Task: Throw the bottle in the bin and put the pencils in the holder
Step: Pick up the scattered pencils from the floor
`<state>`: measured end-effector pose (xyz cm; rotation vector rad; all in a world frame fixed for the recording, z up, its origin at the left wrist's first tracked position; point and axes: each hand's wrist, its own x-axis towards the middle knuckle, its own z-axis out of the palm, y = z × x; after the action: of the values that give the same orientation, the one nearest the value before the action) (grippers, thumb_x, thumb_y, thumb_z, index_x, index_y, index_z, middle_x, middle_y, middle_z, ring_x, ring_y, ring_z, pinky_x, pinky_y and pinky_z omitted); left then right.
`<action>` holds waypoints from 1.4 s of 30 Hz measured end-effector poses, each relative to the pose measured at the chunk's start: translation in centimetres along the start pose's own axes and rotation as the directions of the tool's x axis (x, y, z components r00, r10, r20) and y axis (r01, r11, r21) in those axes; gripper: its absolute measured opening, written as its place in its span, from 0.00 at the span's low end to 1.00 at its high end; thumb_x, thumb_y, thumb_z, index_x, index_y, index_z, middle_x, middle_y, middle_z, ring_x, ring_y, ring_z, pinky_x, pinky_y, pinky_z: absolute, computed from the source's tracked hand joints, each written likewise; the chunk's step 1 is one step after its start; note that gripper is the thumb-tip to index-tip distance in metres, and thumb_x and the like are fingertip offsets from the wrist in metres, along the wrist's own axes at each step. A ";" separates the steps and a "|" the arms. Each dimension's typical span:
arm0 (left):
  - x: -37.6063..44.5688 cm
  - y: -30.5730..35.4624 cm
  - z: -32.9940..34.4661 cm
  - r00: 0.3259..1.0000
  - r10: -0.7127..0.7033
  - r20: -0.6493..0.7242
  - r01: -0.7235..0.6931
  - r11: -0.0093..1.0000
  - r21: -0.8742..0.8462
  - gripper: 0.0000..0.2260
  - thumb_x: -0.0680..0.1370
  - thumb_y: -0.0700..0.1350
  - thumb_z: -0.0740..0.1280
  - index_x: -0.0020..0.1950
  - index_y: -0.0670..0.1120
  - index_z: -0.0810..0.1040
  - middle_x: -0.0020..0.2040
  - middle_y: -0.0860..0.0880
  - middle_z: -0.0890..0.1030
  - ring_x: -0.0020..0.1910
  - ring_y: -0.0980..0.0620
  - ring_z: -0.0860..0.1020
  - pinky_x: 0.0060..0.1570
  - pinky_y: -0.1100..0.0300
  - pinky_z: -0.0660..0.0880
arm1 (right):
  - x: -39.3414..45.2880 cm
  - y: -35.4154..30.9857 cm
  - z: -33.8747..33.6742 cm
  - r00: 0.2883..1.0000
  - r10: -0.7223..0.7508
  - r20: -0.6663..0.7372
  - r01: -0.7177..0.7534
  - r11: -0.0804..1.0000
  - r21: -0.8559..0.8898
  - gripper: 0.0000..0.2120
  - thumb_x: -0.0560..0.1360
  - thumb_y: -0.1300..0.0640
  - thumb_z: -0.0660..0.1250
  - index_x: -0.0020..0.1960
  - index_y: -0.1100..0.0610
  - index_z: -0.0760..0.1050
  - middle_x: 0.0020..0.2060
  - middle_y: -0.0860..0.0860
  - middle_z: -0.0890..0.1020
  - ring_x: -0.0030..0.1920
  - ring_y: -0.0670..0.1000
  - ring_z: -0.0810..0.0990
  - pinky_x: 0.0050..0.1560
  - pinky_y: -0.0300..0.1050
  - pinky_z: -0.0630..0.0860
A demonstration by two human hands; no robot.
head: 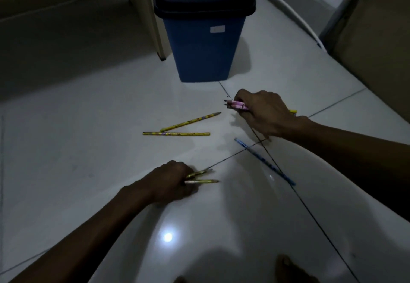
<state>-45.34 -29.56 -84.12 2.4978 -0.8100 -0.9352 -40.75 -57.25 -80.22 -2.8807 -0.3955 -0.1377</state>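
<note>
A blue bin (205, 45) with a light-blue swing lid stands on the tiled floor straight ahead. My right hand (264, 111) is closed around pink pencils (236, 104), low over the floor in front of the bin. My left hand (170, 181) grips two yellow pencils (203, 178) near the floor. Two more yellow pencils (177, 130) lie crossed at one end between my hands and the bin. A blue pencil (264, 161) lies diagonally to the right. No bottle or holder is in view.
A pale furniture leg (153, 27) stands just left of the bin. A brown cabinet or door (377, 49) fills the right side, with a white cable (292, 12) along the floor behind. My bare foot (290, 269) shows at the bottom edge.
</note>
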 end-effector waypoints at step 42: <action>7.8 0.6 -5.9 0.934 -0.171 -0.313 0.222 0.966 0.133 0.16 0.73 0.49 0.72 0.58 0.44 0.79 0.55 0.42 0.80 0.53 0.42 0.78 0.43 0.55 0.71 | -5.5 0.0 3.5 0.844 0.507 0.175 -0.530 0.838 0.127 0.14 0.77 0.46 0.62 0.52 0.57 0.71 0.49 0.61 0.79 0.51 0.64 0.78 0.42 0.46 0.66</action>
<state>-36.68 -34.11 -83.32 2.8157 -0.5671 -0.5416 -45.86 -57.82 -84.25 -2.7150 0.3517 0.1783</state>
